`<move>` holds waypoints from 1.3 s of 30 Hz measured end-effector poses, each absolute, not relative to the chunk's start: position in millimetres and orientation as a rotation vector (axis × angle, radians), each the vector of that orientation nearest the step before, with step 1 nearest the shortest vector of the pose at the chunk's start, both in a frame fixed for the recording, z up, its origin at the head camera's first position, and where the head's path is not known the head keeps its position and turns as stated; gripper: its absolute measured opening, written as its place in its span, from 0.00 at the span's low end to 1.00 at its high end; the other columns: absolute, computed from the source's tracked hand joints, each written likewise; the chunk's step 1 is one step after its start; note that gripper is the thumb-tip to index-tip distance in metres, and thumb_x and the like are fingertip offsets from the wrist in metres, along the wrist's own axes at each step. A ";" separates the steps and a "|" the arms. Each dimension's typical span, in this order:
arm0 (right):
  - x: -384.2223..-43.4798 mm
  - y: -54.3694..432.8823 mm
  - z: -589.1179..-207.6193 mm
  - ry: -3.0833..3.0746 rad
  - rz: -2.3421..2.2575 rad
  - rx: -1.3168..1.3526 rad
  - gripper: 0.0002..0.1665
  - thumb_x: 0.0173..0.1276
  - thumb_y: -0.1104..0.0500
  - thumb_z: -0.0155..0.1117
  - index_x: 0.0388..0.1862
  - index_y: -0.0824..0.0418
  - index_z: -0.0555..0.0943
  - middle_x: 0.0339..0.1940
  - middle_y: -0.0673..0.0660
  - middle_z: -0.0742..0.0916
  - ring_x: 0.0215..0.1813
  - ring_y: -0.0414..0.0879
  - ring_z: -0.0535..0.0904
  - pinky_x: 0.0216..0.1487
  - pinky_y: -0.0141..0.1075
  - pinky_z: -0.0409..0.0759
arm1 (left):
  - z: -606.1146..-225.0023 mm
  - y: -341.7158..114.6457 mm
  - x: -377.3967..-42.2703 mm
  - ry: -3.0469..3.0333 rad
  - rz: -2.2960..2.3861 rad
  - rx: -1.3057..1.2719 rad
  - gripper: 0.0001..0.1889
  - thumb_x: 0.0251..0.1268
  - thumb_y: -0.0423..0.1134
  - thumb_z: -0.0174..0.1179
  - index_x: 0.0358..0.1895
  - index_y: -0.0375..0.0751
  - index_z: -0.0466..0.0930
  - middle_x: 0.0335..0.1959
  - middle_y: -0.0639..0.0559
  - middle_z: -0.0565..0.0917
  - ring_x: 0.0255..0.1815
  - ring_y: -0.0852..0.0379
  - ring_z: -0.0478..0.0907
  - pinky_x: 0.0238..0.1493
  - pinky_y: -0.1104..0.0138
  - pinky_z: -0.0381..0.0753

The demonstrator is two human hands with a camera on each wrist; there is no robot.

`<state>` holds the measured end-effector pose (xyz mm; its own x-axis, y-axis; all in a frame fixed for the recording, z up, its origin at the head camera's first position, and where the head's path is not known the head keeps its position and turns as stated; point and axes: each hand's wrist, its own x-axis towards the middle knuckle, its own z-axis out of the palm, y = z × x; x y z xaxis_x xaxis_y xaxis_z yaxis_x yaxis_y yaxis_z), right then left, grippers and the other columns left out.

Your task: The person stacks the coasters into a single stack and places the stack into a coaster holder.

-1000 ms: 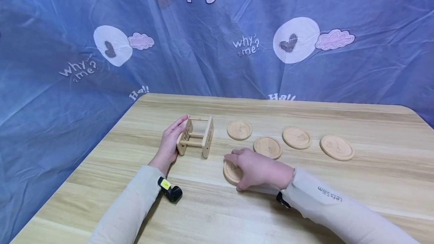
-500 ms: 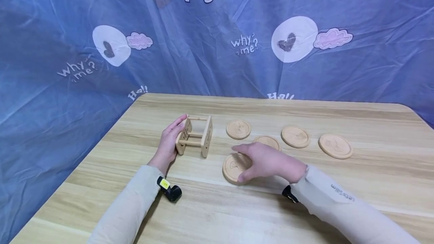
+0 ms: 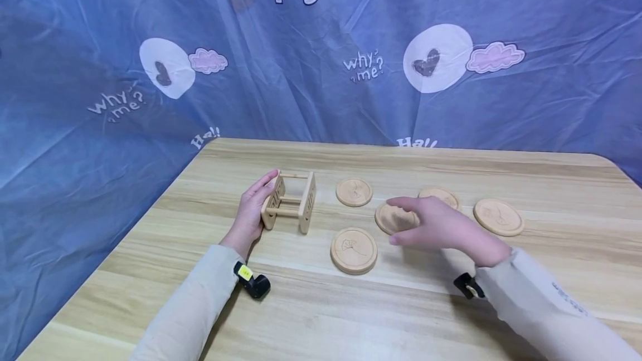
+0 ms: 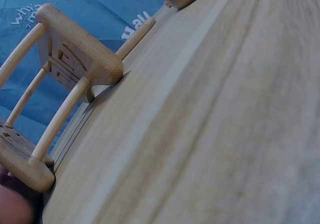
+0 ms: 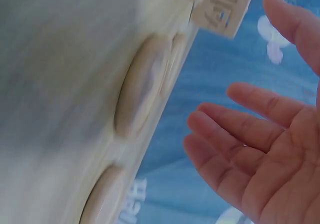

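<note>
A small wooden coaster rack (image 3: 288, 202), two slotted side panels joined by dowels, stands on the table. My left hand (image 3: 249, 205) rests against its left panel with the fingers stretched along it; part of the hand is hidden. The left wrist view shows the rack (image 4: 75, 64) close up. My right hand (image 3: 446, 227) hovers over the table with fingers spread, holding nothing. To its left lies a round wooden coaster (image 3: 353, 249) with a leaf engraving, thicker at the edge than the others. Another coaster (image 3: 390, 219) lies by its fingertips.
More round coasters lie flat: one right of the rack (image 3: 354, 191), one partly behind the right hand (image 3: 441, 196), one farther right (image 3: 499, 217). A printed blue cloth (image 3: 301, 82) hangs behind the wooden table (image 3: 311, 316).
My right hand has come off the front leaf-engraved coaster and moved right and up, leaving it on the table in full view. The left hand and the rack have stayed put.
</note>
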<state>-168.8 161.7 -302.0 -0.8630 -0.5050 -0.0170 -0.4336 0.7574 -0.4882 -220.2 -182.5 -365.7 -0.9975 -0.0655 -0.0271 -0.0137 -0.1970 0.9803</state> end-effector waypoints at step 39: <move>-185.5 289.4 -312.5 2.884 -0.663 -0.197 0.50 0.60 0.37 0.59 0.68 0.69 0.59 0.59 0.84 0.66 0.57 0.78 0.62 0.48 0.64 0.69 | -367.7 -183.4 -220.0 -1.962 -2.408 0.097 0.22 0.68 0.38 0.50 0.65 0.43 0.68 0.67 0.52 0.67 0.64 0.53 0.66 0.64 0.62 0.67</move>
